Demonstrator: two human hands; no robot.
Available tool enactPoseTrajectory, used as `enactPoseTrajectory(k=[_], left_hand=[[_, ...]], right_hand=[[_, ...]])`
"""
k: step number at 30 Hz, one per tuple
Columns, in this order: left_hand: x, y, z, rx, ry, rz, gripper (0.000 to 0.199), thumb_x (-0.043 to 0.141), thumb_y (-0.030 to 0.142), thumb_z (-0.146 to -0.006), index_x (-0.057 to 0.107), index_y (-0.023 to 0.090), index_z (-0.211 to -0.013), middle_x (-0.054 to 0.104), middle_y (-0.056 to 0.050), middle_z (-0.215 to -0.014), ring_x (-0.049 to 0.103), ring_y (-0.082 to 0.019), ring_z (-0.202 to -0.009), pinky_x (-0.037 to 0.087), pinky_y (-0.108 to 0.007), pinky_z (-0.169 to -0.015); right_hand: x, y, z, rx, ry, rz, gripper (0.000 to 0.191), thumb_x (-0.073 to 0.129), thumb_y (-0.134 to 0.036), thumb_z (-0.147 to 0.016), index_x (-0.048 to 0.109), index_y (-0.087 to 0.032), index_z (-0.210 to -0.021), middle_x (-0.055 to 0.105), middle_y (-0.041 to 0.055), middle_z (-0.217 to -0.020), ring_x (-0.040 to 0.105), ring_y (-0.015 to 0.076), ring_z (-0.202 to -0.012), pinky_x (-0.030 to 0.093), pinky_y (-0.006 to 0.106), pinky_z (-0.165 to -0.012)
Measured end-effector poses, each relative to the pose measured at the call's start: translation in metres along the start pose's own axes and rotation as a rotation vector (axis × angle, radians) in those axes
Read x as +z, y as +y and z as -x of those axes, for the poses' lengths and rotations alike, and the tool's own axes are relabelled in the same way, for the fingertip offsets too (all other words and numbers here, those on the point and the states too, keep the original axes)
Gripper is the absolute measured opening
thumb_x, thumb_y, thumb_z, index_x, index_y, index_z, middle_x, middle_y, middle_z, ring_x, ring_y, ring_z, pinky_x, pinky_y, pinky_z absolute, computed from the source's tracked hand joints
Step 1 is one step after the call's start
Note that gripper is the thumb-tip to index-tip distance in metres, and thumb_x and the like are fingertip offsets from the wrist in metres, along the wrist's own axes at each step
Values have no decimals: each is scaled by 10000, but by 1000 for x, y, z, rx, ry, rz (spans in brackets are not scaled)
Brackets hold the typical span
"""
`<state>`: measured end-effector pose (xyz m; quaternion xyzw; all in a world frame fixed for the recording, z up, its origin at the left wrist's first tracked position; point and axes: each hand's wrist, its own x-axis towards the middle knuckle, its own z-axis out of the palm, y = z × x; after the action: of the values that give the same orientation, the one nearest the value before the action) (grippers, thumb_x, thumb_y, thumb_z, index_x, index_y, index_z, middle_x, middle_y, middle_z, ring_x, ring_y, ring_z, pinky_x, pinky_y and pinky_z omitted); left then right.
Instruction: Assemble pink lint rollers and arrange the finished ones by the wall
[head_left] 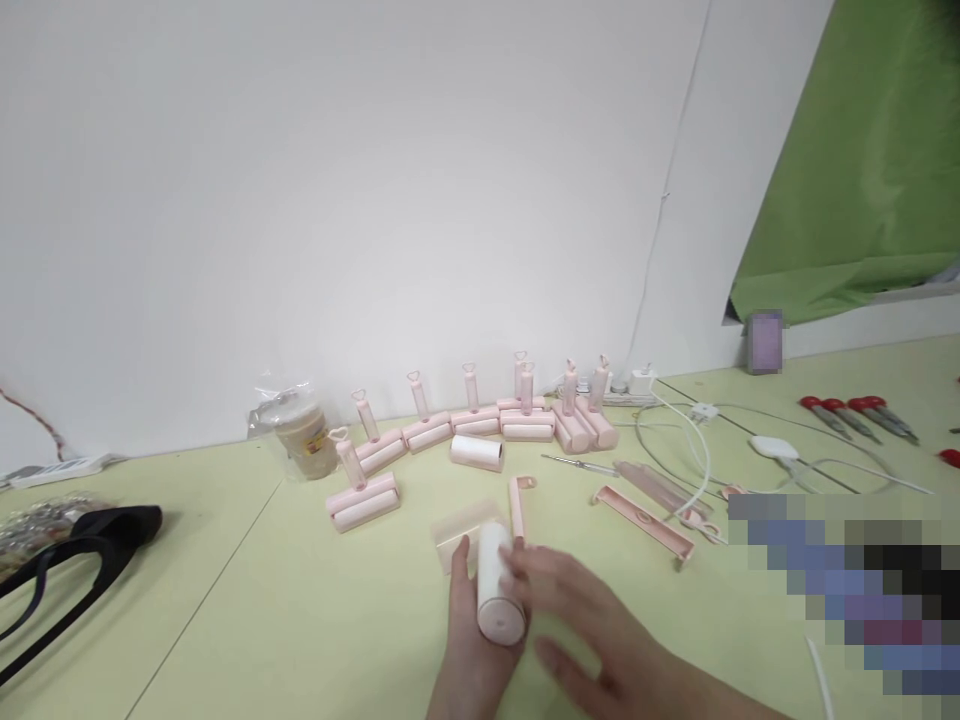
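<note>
My left hand [476, 645] is closed around a white lint roller roll [493, 560], which points away from me with its round end facing me. My right hand [581, 610] is at the roll's right side, slightly blurred, fingers stretched out and thumb apart; the fingertips overlap the roll's edge, and whether they touch it I cannot tell. Just beyond the roll lie a clear plastic cover [452, 535] and a slim pink roller part [519, 508]. A second white roll [477, 453] rests on its side farther back. To the right is a long pink roller cover [643, 525].
Several pink lint rollers [365, 503] with upright handles stand in a curved row near the wall. A bagged cup [306, 440] is at left. A screwdriver [581, 465], white cables [701, 460] and red-capped tools [859, 415] lie at right; black straps [112, 530] far left.
</note>
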<state>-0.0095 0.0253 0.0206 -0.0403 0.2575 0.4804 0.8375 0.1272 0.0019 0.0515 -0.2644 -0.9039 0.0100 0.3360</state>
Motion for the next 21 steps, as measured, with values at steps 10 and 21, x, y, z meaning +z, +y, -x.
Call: enactPoseTrajectory(k=[10,21], left_hand=[[2,17,16,220,59,116,258,402,362,-866,487,119,-845,557,-17,-677,482,-52,-390,436,-150,-342],[3,-12,1,586,283,-207,261,522,430,-788,488,197,-901,555,-9,-810,603,-133,-571,520,-305,-632]], right_hand=[[48,93,-33,918,-128,-88,454,556,-223,-700,469,-100,-1128,626,81,-719,602,243,-638,435,332,-567],[10,29,-6,936,-2,-731,479,292,-502,-877,548,-177,-1118,624,66,-845,597,207,-753,494,322,-670]])
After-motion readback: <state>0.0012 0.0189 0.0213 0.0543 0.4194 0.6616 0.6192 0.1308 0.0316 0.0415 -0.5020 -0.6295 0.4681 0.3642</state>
